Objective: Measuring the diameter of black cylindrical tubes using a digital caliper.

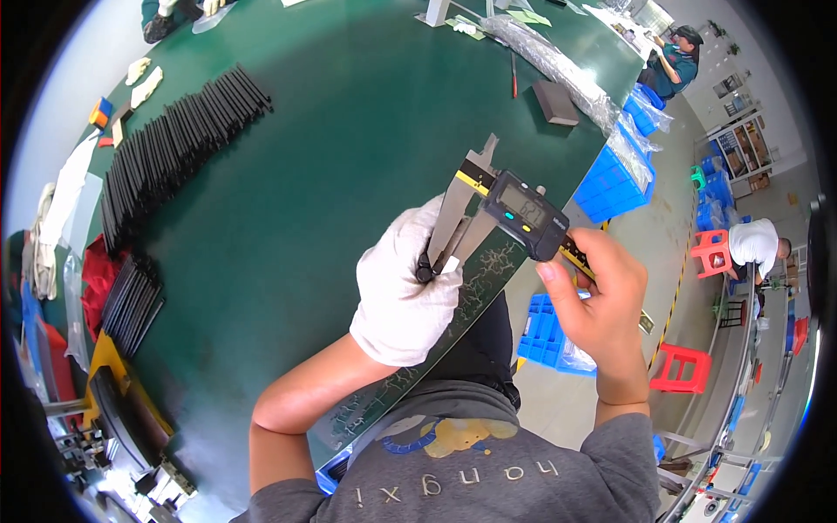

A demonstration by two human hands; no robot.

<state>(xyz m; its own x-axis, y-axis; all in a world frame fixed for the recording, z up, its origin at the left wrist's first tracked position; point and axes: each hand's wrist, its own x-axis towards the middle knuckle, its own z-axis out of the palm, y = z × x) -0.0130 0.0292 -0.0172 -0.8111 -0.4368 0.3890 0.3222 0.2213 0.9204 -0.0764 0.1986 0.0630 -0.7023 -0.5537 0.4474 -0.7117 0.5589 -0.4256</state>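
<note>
My left hand [403,288], in a white glove, is closed around a short black rod [425,271] whose round end shows between the fingers. My bare right hand [603,296] grips a digital caliper [528,214] by its beam, thumb below and fingers above. The caliper's long jaws reach down to the gloved hand, by the rod's end. Whether both jaws touch the rod I cannot tell. The caliper's screen is lit and faces up. Most of the rod is hidden inside the glove.
On the green table [331,148] lies a long row of black rods [179,144], with a smaller stack [131,301] nearer me. A dark block [555,103] and plastic-wrapped lengths [558,65] lie far right. Blue crates [615,183] stand beyond the right edge. Other people [676,65] sit farther off.
</note>
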